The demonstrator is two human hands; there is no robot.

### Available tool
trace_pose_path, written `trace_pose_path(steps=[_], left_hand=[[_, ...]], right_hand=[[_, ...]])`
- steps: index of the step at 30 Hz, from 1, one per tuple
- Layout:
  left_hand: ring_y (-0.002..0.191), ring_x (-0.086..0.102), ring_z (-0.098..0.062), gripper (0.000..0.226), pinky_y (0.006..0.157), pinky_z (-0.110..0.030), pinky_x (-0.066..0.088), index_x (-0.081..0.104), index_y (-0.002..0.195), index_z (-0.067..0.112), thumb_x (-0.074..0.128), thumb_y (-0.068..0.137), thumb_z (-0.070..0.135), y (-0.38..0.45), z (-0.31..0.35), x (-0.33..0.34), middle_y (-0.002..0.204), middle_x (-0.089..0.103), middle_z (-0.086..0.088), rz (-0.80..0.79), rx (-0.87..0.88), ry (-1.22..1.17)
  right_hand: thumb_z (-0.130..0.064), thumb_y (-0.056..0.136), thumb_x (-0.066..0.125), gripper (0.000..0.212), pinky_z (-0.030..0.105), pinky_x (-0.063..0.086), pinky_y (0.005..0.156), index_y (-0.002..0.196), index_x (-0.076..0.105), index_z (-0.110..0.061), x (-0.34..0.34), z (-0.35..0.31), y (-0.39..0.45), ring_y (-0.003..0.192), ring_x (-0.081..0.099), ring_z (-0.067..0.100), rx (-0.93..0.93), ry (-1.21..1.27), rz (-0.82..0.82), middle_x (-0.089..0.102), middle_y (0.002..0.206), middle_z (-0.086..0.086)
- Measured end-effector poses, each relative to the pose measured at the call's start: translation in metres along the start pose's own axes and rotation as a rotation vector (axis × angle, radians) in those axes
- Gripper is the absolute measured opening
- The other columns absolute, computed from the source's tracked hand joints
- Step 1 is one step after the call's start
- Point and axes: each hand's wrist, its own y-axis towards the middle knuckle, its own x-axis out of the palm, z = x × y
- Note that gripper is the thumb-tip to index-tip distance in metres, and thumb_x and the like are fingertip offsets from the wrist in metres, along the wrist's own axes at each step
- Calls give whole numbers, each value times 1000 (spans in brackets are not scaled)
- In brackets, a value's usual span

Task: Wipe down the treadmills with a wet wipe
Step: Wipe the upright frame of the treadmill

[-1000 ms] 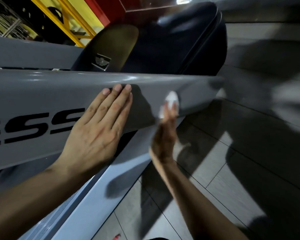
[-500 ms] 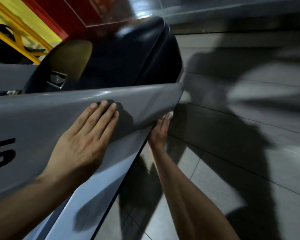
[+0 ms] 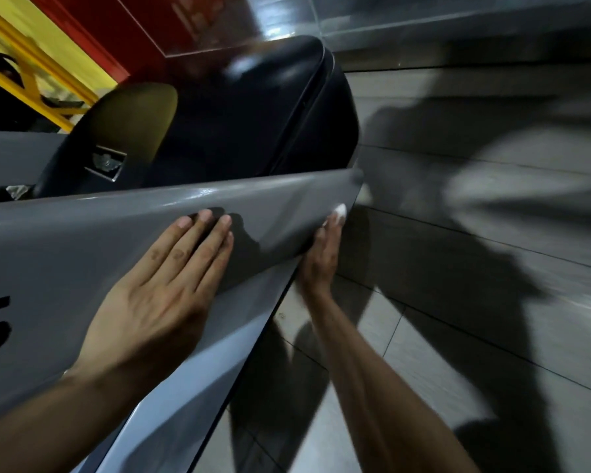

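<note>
The glossy grey treadmill side panel (image 3: 82,254) ran across the left of the view, its top edge sloping up toward the right and ending in a blunt corner. A fragment of bold black lettering showed at its far left (only part of one character was visible). Behind the panel rose the treadmill's rounded black motor hood (image 3: 253,107), shiny and dark, its front end curving down to meet the panel's corner. The small white wet wipe (image 3: 339,213) sat bunched at the panel's lower right edge near that corner, mostly hidden, with only a pale crumpled tip showing against the grey surface.
</note>
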Motion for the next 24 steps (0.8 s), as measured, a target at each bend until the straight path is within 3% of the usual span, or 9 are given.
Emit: trace_pose_path(steps=[2,5,8,10,12,15,19,22,24], left_hand=[[155,16,-39,68,125,-54,18,23,156,-7,42,91,0,0,0,0,166,18,-25,-3,-10,-3],[155,16,-39,68,125,-53,18,23,156,-7,41,91,-1,2,-2,1,166,18,-24,-2,-11,-3],[154,19,-39,64,125,-53,20,25,155,-7,38,93,-1,2,-1,2,165,20,-24,25,-23,-9],[154,20,-39,61,124,-53,21,26,155,-7,35,95,1,2,-2,3,165,21,-24,29,-17,-20],[154,19,-38,60,125,-53,19,26,155,-6,33,96,1,1,-3,3,165,20,-24,28,-25,-27],[154,18,-39,61,125,-53,18,25,155,-7,34,95,0,1,-2,4,165,19,-24,25,-29,-16],[155,16,-37,66,125,-53,18,24,156,-6,39,93,0,1,-5,2,166,17,-23,9,-36,-35],[155,17,-37,66,125,-52,17,25,156,-6,39,91,-1,2,-5,1,166,19,-23,17,-39,-32],[155,18,-37,65,126,-51,17,26,155,-7,36,91,-2,3,-4,1,165,21,-23,33,-37,-35]], right_hand=[[-27,111,24,50,35,7,127,160,18,-15,-7,6,38,155,6,11,155,5,11,8,168,0],[-41,107,23,57,39,10,127,160,17,-23,0,-7,27,155,10,13,106,17,5,9,168,-1],[-38,108,26,54,50,29,121,160,22,-23,10,-42,-57,151,26,20,-219,70,-177,23,165,3],[-19,106,28,51,49,27,122,155,30,-6,9,-55,-98,152,23,26,-520,4,-355,26,164,12],[-17,104,29,50,50,30,120,152,35,-2,9,-41,-90,152,25,29,-661,-102,-362,28,162,16],[-37,109,25,53,54,33,117,158,27,-17,7,-12,-30,152,25,22,-325,-109,-143,24,165,6],[-32,111,25,51,42,12,127,160,17,-23,-10,-6,36,154,8,12,67,-33,-16,8,169,-2],[-44,108,25,49,44,22,124,157,23,-40,-8,-25,13,152,23,16,4,71,-93,20,166,-3],[-40,108,26,48,51,31,119,156,27,-39,1,-44,-37,148,31,21,-219,106,-206,28,163,2]])
